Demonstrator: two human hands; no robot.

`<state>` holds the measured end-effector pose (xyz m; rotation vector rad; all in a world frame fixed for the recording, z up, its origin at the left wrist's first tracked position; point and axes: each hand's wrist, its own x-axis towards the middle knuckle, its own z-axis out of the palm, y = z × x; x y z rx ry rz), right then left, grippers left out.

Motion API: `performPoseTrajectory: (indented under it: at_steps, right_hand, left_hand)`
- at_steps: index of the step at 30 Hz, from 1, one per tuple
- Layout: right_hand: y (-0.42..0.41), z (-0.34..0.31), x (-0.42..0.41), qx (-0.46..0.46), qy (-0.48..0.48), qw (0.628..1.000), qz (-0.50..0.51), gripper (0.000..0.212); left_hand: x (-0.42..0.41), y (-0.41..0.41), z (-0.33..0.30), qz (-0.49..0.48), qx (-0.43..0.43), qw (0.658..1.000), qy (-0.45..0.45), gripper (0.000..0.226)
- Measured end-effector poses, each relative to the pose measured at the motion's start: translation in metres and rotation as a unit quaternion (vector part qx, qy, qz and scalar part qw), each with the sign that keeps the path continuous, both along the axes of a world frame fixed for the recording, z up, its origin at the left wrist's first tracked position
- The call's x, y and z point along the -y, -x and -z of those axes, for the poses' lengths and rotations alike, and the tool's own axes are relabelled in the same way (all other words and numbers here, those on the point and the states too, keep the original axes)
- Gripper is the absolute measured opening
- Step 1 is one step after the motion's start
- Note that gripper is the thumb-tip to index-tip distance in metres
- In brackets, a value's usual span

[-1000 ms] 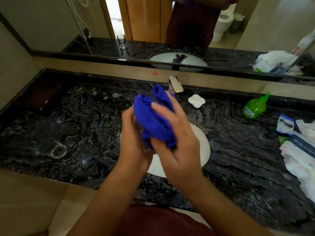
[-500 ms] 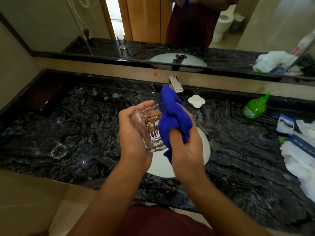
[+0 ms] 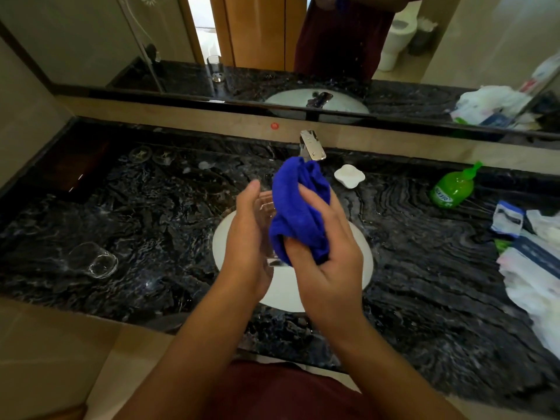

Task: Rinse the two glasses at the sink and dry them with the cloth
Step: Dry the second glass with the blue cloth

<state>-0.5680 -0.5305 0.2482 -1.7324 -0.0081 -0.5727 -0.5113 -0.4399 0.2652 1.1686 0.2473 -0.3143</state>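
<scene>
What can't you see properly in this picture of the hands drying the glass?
- The glass in the head view: mostly hidden behind the left hand and the blue cloth, so wet or dry is unclear.
- The right hand fingertips: buried in the cloth.
- The green bottle label: too small to read.
- The white bags: cut off by the right edge.

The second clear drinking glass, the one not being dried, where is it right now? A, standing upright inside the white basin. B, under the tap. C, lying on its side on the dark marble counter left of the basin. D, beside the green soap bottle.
C: the second clear drinking glass lies tipped over on the dark marble counter, left of the white basin.
</scene>
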Motion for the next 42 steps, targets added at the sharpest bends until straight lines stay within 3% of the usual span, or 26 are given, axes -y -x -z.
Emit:
performPoseTrajectory:
  at_steps: [4, 8, 12, 14, 16, 21, 25, 29, 31, 34, 37, 40, 42]
  right_hand:
    - [-0.010, -0.018, 0.010, -0.014, -0.094, 0.995, -0.040, 0.037]
    - [0.002, -0.011, -0.005, 0.015, -0.013, 0.999, -0.048, 0.051]
    - [0.022, 0.010, -0.013, 0.024, 0.076, 0.995, -0.059, 0.051]
    - [0.024, 0.016, -0.013, -0.004, 0.025, 0.998, -0.063, 0.050]
    - [0.023, 0.013, -0.013, -0.061, -0.092, 0.992, -0.066, 0.044]
    - [0.015, 0.016, -0.012, -0.168, -0.309, 0.936, -0.030, 0.028]
    - [0.004, 0.010, 0.000, -0.191, -0.373, 0.908, -0.019, 0.021]
    - [-0.004, -0.005, 0.013, -0.193, -0.337, 0.922, -0.018, 0.016]
    - [-0.008, -0.014, 0.011, -0.183, -0.302, 0.936, 0.010, 0.020]
    - [-0.007, -0.019, 0.002, -0.142, -0.224, 0.964, 0.020, 0.021]
    - [0.004, -0.018, -0.012, -0.052, -0.160, 0.986, -0.001, 0.032]
    - [0.016, -0.003, -0.023, 0.016, -0.087, 0.996, -0.020, 0.055]
    - [0.021, 0.006, -0.026, 0.044, -0.028, 0.998, -0.027, 0.057]
  left_hand:
    - [-0.009, 0.000, 0.000, 0.049, -0.052, 0.994, 0.080, 0.047]
    - [-0.012, -0.004, -0.011, -0.030, -0.061, 0.993, 0.101, 0.030]
    - [-0.021, -0.011, -0.013, -0.130, 0.002, 0.986, 0.105, 0.055]
    - [-0.020, -0.011, -0.011, -0.116, -0.018, 0.984, 0.134, 0.068]
    - [-0.018, -0.010, -0.006, -0.113, -0.044, 0.976, 0.183, 0.065]
    - [-0.011, -0.005, -0.005, -0.117, 0.022, 0.992, 0.040, 0.062]
    - [-0.029, -0.009, 0.002, -0.045, 0.167, 0.980, -0.101, 0.037]
    - [-0.039, -0.005, 0.002, 0.086, 0.253, 0.942, -0.202, 0.043]
    - [-0.032, 0.002, 0.005, 0.082, 0.256, 0.940, -0.212, 0.042]
    - [-0.013, 0.009, 0.008, -0.013, 0.159, 0.977, -0.138, 0.037]
    - [-0.010, 0.002, 0.003, -0.091, 0.093, 0.990, -0.059, 0.036]
    - [-0.009, 0.000, -0.003, -0.088, 0.057, 0.994, -0.022, 0.034]
    - [-0.008, 0.002, -0.005, -0.071, 0.033, 0.997, 0.005, 0.035]
